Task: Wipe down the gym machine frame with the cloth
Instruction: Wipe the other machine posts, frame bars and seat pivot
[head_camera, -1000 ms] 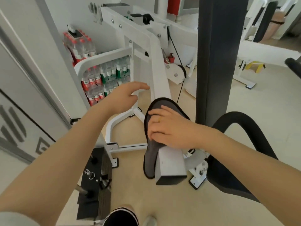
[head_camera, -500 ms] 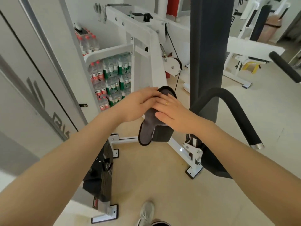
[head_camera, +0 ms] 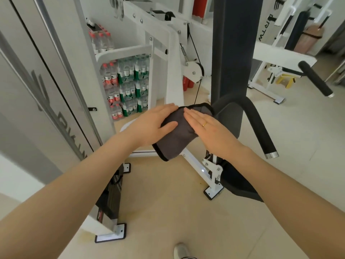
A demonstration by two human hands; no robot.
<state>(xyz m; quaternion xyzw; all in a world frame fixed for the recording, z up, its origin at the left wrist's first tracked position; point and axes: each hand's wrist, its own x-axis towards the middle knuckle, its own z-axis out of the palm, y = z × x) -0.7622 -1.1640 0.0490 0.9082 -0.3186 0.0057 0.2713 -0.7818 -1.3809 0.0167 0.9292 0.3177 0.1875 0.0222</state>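
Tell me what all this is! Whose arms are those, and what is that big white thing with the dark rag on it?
The camera sits on a person's head, looking down, so the arms are that person's own. The big white thing is a gym machine frame, made of metal bars for exercising. A dark grey cloth is draped over one sloping bar. The left hand and the right hand both lie flat on the cloth, fingers straight, pressing it against the bar to wipe it. Behind the frame are stacked packs of water bottles. The curved black padded handle to the right belongs to the machine too.
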